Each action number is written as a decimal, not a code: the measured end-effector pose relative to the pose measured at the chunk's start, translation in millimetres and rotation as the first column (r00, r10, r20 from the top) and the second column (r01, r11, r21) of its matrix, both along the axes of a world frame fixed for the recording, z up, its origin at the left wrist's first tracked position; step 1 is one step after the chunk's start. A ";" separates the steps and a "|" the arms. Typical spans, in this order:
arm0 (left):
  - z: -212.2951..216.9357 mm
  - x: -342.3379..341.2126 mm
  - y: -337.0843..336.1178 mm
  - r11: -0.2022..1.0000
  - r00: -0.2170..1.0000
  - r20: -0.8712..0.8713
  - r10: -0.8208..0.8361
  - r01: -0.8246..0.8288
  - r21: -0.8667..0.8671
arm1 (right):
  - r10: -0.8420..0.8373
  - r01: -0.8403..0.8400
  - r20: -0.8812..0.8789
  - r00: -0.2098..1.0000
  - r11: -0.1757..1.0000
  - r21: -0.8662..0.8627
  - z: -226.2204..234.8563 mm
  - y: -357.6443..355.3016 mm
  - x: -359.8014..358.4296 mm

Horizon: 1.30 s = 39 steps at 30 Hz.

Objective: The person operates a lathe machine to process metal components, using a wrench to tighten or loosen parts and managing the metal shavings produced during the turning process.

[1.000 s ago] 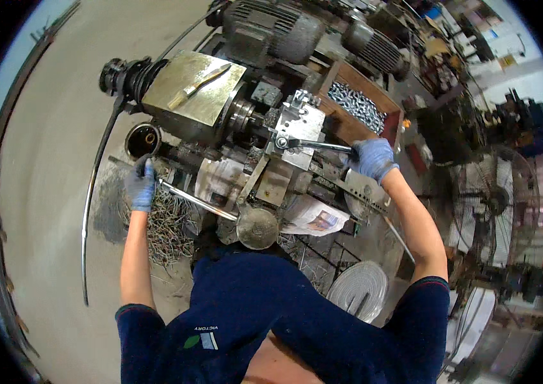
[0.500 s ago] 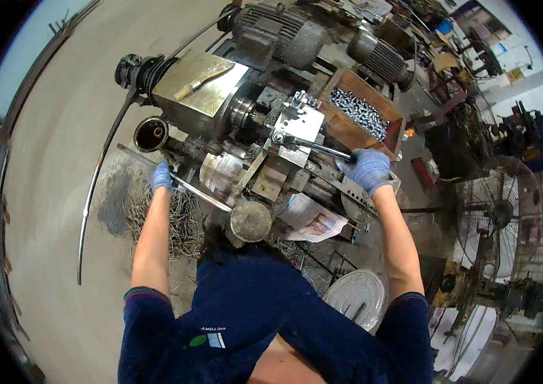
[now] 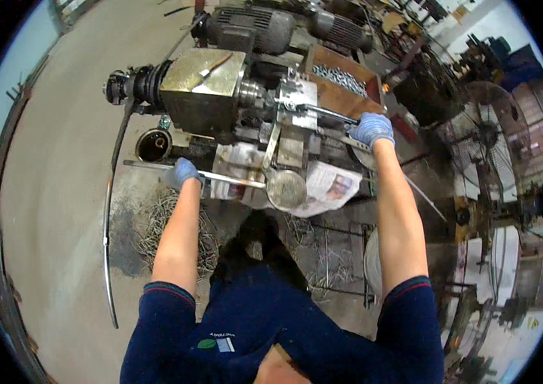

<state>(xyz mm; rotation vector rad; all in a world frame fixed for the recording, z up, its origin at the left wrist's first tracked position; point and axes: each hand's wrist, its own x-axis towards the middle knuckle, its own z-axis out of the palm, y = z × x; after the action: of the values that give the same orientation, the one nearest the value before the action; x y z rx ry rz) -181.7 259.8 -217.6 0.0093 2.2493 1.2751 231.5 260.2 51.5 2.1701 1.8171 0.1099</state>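
Observation:
My left hand [image 3: 186,171], in a blue glove, is closed around a long metal bar [image 3: 236,182]. That bar runs from the left to a round, dirty metal disc [image 3: 286,191] in front of the machine. My right hand [image 3: 372,129], gloved the same way, grips the dark end of a lever [image 3: 329,113]. The lever's other end meets a bright metal block [image 3: 298,114] on the machine. Left of this block, a spindle with a chuck [image 3: 252,95] comes out of a boxy metal housing [image 3: 200,110]. Its exact contact with the workpiece is too small to make out.
A brush [image 3: 211,70] rests on the housing. Small shiny metal parts [image 3: 342,79] fill a wooden box [image 3: 338,96] behind my right hand. Newspaper [image 3: 332,185] lies under the disc. Metal scraps [image 3: 175,227] cover floor at left; a standing fan [image 3: 486,131] is at right.
The view has turned and shifted. The bar in my left hand lies more level, and the disc appears farther up and right. Both hands keep their grips.

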 end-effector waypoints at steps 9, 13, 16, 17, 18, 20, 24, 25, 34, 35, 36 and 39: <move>2.5 0.2 -11.7 1.000 0.997 0.080 -0.001 0.004 -0.029 | -0.049 0.057 -0.130 0.990 0.997 0.060 -4.3 -35.3 -14.7; -36.3 0.7 1.7 0.989 0.996 0.000 0.092 -0.091 0.113 | -0.038 0.045 -0.137 0.990 0.998 0.048 3.8 -36.1 -13.8; -53.8 -12.5 -10.2 0.984 0.996 0.014 0.085 -0.086 0.156 | -0.170 0.177 -0.105 0.980 0.983 0.054 -4.2 -38.3 -26.3; -39.7 -13.1 -4.0 0.989 0.997 0.016 0.071 -0.073 0.130 | -0.163 0.172 -0.102 0.981 0.981 0.088 -6.6 -39.8 -30.9; -31.2 -5.6 -1.2 0.993 0.997 0.035 0.064 -0.067 0.092 | -0.152 0.160 -0.079 0.985 0.980 0.114 -8.5 -44.8 -33.8; -20.4 4.3 3.6 0.997 0.998 0.028 0.048 -0.050 0.063 | -0.172 0.178 -0.073 0.982 0.980 0.088 -0.6 -51.3 -37.8; -58.4 -12.5 13.6 0.971 0.989 0.109 0.097 -0.118 0.207 | -0.008 0.009 -0.014 1.000 0.995 0.095 13.2 -56.2 -42.3; -60.8 -14.2 21.5 0.965 0.987 0.132 0.097 -0.126 0.232 | -0.034 0.038 -0.027 0.999 0.991 0.131 14.3 -51.4 -44.3; -21.5 8.4 -2.1 0.982 0.990 0.090 0.110 -0.122 0.145 | -0.216 0.209 -0.077 0.973 0.974 -0.092 15.7 -57.6 -48.7; -15.8 13.1 -3.6 0.989 0.986 0.138 0.097 -0.110 0.094 | -0.197 0.185 -0.092 0.976 0.975 -0.120 14.6 -63.8 -38.8; -13.4 11.0 -6.6 0.994 0.978 0.187 0.093 -0.101 0.035 | -0.197 0.184 -0.166 0.966 0.979 -0.088 19.9 -64.0 -38.4; -20.1 2.3 -14.7 0.977 0.995 0.043 0.093 -0.099 0.188 | -0.097 0.102 -0.138 0.986 0.994 0.027 33.9 -37.7 -19.5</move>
<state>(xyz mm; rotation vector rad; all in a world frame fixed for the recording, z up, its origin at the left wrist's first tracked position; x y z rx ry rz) -179.3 245.1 -237.7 -0.0511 2.1136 1.5265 212.0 222.6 85.4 2.3399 1.7848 -0.0308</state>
